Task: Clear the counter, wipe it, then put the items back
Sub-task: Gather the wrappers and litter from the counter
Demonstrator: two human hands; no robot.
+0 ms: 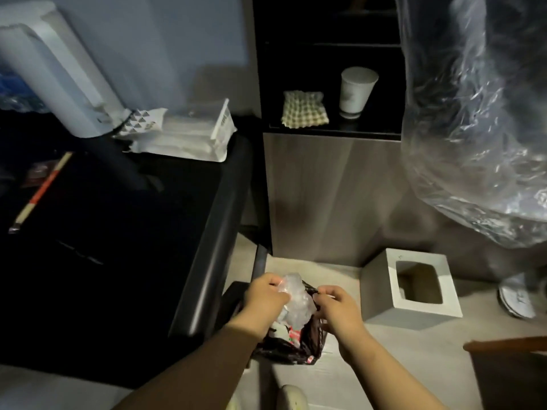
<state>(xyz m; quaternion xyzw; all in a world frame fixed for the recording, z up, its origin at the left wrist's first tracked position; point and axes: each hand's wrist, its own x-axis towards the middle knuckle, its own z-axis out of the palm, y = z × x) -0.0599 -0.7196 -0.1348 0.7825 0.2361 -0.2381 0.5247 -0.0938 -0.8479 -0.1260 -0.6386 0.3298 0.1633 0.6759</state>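
Clear plastic film [297, 301], crumpled into a wad, is held over the open mouth of a black bin bag [309, 343], which stands on the floor [367, 377] just beside the near right corner of the dark tabletop [118, 232]. The film is clasped by the left hand [266, 294], whose grip is curled round the wad's left side. The bag's rim is pinched by the right hand [340, 309], with the fingertips drawn together on the black plastic. Some rubbish with red print (too small to be read) can be seen inside the bag.

On the tabletop, a pair of chopsticks in a paper sleeve [41, 192] is laid slantwise near the left edge. White soft packs [183, 137] are stacked at the far right corner, and a white appliance [59, 75] is seen leaning just beside them, at the far edge.

On the floor to the right of the bag, well apart from it, a grey tissue box [414, 288] is set with its opening upward. Above it, on a dark shelf [334, 131], a paper cup [356, 90] stands upright beside a patterned cloth [305, 112]. Clear plastic sheeting [473, 113] is hung at the upper right.
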